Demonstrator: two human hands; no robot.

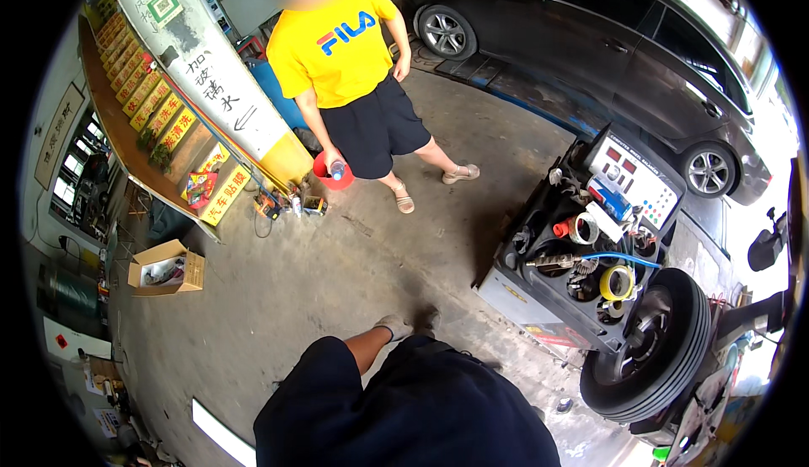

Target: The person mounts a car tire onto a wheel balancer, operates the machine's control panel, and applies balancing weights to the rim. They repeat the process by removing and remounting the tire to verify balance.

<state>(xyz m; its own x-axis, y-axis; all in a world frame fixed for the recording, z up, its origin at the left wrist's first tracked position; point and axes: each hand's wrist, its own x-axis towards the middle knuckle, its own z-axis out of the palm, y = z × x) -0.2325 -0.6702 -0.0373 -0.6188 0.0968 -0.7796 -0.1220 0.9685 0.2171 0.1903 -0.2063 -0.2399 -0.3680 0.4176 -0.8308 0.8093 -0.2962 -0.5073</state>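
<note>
Wearer's Hands Out of Sight Beside the Wheel Balancer

Neither of the wearer's hands showed in the head view, so their state could not be told; only dark shorts (413, 408), a bare knee and a shoe toe (394, 326) rose from the lower edge.

Nearest on the right stood a wheel balancer (581, 248), a boxy dark machine with a moulded tray top split into rounded pockets. Its slanted pale panel (634, 176) carried small coloured buttons. In the pockets lay a yellow tape roll (617, 282), a white roll (583, 228), metal cones and a thin blue hose (619, 259) curving across. A black tyre (653, 345) with a ribbed tread and grey rim sat mounted at the machine's right side, touching its end.

Across the stained, rough concrete floor (337, 273) another person stood in a yellow shirt (335, 41) and black shorts, one hand gripping a clear bottle over a red bucket (329, 172). Behind them leaned a white board (211, 71) with yellow signs. An open cardboard box (167, 267) lay well apart on the left. A dark grey car (590, 54) was parked beyond.
</note>
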